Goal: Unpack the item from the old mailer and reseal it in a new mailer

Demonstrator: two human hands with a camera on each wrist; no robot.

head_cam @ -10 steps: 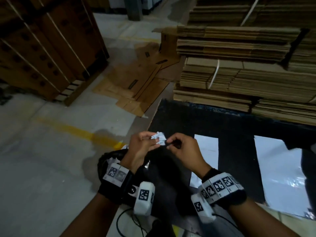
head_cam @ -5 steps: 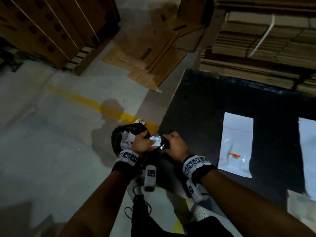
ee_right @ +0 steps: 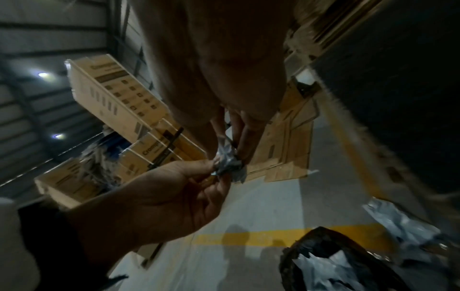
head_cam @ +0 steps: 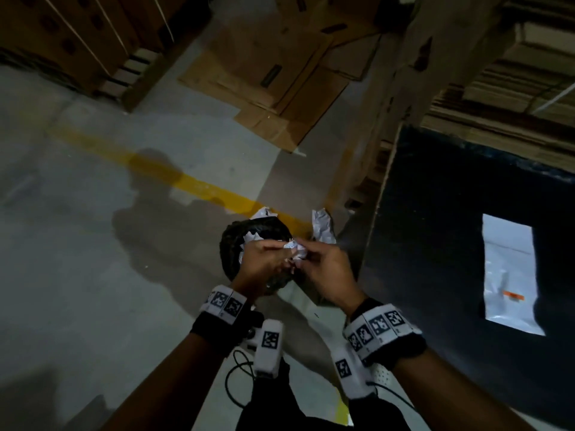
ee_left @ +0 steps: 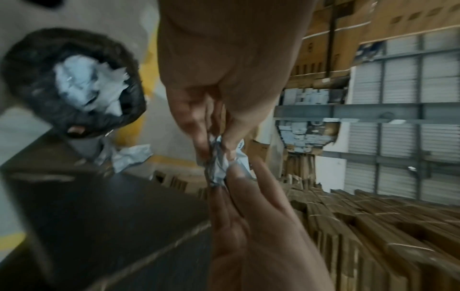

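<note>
Both hands meet above a black-lined bin (head_cam: 231, 244) on the concrete floor (head_cam: 93, 244). Left hand (head_cam: 261, 262) and right hand (head_cam: 326, 275) each pinch a small crumpled wad of white-grey plastic (head_cam: 294, 248) between thumb and fingertips; the other fingers are curled in. Wrist views confirm it: the wad (ee_left: 221, 167) is squeezed from both sides, thumb tips nearly touching.

The bin holds more crumpled white plastic (ee_left: 87, 86). Another crumpled white piece (head_cam: 323, 227) lies on the floor just beside the bin, near the corner of the dark surface (head_cam: 435, 213).

On the surface, well apart from the hands, a flat white mailer (head_cam: 510, 272) lies face up with a small orange mark on it. Whether it holds the item cannot be told.

A yellow line (head_cam: 193, 181) crosses the floor behind the bin. Flattened cardboard (head_cam: 280, 82) lies further back. Bundled cardboard stacks (head_cam: 513, 73) stand behind the surface.
</note>
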